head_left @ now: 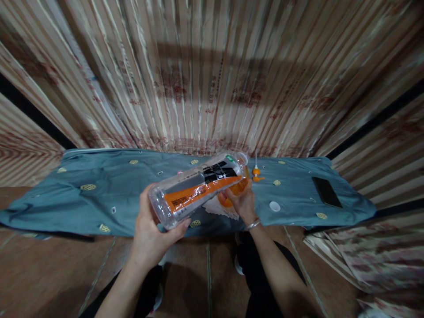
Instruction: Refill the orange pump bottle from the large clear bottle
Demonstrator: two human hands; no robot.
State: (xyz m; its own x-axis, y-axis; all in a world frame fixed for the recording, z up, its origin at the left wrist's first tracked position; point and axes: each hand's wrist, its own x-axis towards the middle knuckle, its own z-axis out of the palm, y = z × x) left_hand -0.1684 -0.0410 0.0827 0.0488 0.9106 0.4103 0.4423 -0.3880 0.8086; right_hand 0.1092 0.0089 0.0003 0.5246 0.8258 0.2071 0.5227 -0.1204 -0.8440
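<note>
My left hand is wrapped round the base of a large clear bottle with a black and orange label. The bottle lies tilted, its mouth toward the right and over an orange bottle. Fingers of my right hand are closed round the orange bottle, which is partly hidden behind the clear bottle and the hand. Whether liquid passes between the two mouths cannot be made out. Just right of them, an orange pump head with a pale tube rests on the cloth. A white napkin lies under the bottles.
A blue-green cloth with yellow prints covers the low table. On its right part are a white round cap and a dark phone. Striped curtains hang behind and at both sides. My legs are below the near edge.
</note>
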